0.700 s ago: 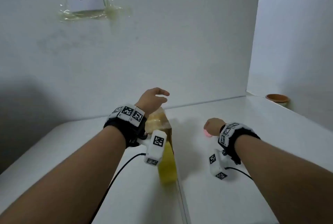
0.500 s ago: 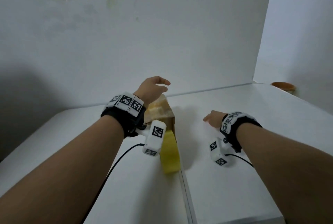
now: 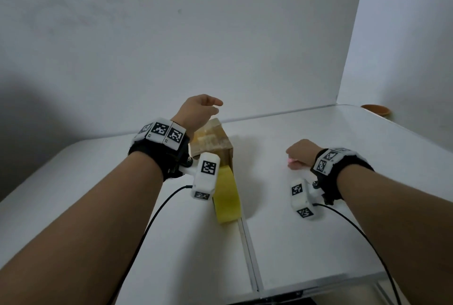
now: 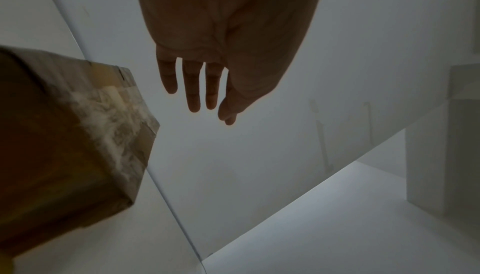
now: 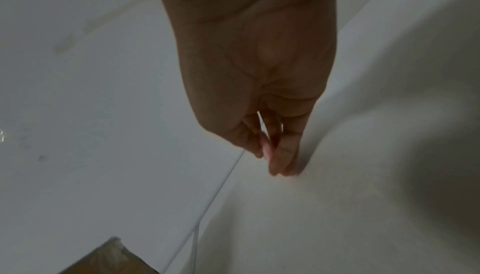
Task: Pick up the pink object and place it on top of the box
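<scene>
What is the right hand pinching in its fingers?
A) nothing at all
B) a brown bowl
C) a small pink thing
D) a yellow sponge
C: the right hand pinches a small pink thing between thumb and fingertips, low over the white table.

Both forearms bare, stretched forward from bottom corners of frame. Left hand (image 3: 198,112) centre frame, raised, fingers (image 4: 193,85) straight, loosely spread. Right hand (image 3: 300,154) centre-right, lower, fingertips (image 5: 281,155) pinched together.
</scene>
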`<control>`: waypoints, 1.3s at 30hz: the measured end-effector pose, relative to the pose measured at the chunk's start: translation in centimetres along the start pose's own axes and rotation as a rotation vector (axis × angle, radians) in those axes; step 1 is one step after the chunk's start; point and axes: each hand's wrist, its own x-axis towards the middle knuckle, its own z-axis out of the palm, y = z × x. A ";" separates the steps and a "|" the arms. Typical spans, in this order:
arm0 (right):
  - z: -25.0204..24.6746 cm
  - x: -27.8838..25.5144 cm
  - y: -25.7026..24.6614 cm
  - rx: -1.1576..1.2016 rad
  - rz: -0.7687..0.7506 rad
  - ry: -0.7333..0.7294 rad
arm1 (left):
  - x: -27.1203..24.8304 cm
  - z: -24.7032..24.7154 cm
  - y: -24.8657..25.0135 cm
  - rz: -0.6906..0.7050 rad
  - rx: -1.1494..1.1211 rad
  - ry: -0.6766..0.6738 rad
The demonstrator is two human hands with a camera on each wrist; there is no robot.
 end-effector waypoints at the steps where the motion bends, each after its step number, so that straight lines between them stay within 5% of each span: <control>1: -0.1 -0.2 0.1 0.163 -0.016 0.019 | -0.2 0.1 0.0 0.010 -0.010 0.006; 5: -0.1 -3.1 0.5 0.543 0.032 0.022 | -1.4 1.2 -0.1 0.047 -0.057 0.019; 12: 0.9 -7.4 -0.1 0.576 -0.036 -0.029 | -4.4 1.7 -0.7 0.127 -0.025 0.090; 21: 3.0 -10.4 -3.6 0.603 -0.155 -0.008 | -8.7 -0.9 -5.6 0.015 -0.096 0.164; 27: 4.2 -11.2 -5.5 1.016 -0.122 -0.156 | -10.0 -0.9 -7.6 -0.082 -0.185 0.193; 35: 5.8 -11.4 -5.4 0.693 -0.195 -0.198 | -11.1 1.3 -8.1 -0.355 -0.357 -0.040; 39: 5.9 -11.3 -5.0 0.597 -0.237 -0.181 | -11.2 2.0 -8.4 -0.503 -0.528 -0.023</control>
